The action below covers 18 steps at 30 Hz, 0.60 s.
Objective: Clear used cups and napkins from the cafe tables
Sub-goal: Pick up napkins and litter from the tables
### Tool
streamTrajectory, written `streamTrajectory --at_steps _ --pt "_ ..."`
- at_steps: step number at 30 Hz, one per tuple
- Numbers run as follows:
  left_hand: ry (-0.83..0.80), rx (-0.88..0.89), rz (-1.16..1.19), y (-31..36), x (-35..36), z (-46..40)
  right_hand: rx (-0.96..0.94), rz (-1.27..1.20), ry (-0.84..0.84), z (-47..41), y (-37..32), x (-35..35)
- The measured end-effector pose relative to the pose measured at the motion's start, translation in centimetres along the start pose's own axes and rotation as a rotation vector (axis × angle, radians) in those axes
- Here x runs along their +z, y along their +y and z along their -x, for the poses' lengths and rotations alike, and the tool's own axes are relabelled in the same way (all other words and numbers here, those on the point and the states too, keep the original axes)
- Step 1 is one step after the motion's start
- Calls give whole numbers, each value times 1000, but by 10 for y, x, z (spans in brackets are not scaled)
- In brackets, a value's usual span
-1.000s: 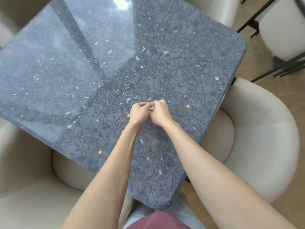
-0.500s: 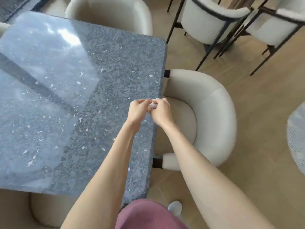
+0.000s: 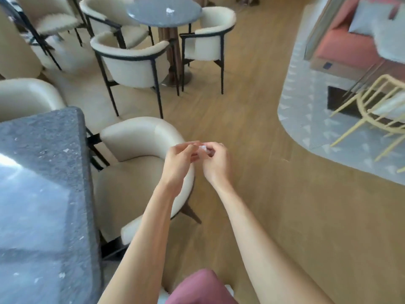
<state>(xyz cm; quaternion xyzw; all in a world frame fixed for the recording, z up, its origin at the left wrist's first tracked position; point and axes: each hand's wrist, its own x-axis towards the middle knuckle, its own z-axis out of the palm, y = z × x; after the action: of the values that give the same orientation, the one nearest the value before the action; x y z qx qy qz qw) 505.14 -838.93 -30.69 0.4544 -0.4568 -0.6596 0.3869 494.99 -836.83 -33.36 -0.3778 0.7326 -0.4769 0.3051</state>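
The left hand [image 3: 178, 161] and the right hand [image 3: 215, 162] are close together, fingertips meeting, and both pinch a small crumpled white napkin [image 3: 202, 148] between them. Just below and left of the hands stands a cream chair [image 3: 135, 145]. Farther left is a grey stone table [image 3: 43, 172]. Far ahead, a round table [image 3: 153, 15] carries another white scrap [image 3: 169, 10].

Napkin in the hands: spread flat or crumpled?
Crumpled. Only a small white wad of the napkin shows, pinched between the fingertips of the left hand and right hand; the rest is hidden.
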Motion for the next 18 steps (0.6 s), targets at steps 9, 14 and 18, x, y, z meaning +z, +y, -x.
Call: streamTrajectory --at_steps 9,14,18 --pt "-408 24 -54 -2 249 43 58 -273 461 21 37 -259" --pt "-614 86 -72 3 354 69 57 -366 679 38 49 -362" --pt "-745 84 -75 -2 423 78 61 -375 850 52 69 -431"
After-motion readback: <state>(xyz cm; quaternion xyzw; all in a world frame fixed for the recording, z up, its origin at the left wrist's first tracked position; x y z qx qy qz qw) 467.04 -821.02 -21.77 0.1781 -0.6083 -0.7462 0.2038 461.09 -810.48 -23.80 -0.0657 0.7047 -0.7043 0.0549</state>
